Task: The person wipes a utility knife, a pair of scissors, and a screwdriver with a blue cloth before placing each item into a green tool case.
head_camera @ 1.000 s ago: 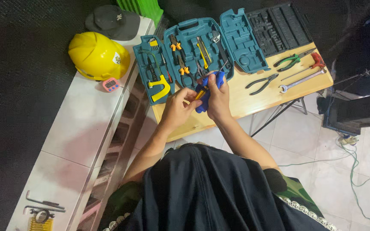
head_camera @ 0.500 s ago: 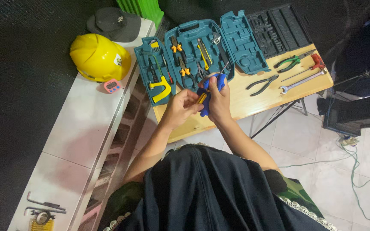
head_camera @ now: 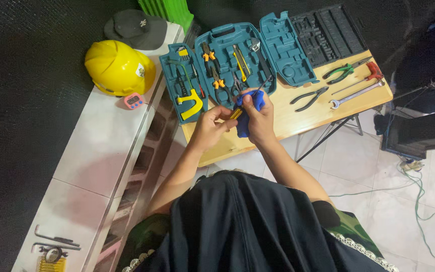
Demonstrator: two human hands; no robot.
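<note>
Hands barely shifted | both hands' fingers [head_camera: 251,100] clasp blue tool [head_camera: 243,123] | wooden table [head_camera: 298,118] | white tiled floor [head_camera: 368,161]

Mostly hidden under the blue cloth [head_camera: 244,122] and right hand [head_camera: 261,121], a yellow-and-black handled tool [head_camera: 236,113], kind unreadable; cut off by the top edge, a green ribbed plastic object [head_camera: 166,8]; too small to identify, tools in the teal plastic case [head_camera: 227,58].

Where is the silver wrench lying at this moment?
In the head view, the wrench lies on the wooden table at its right end, just below the red-handled tool and right of the black pliers.
</note>
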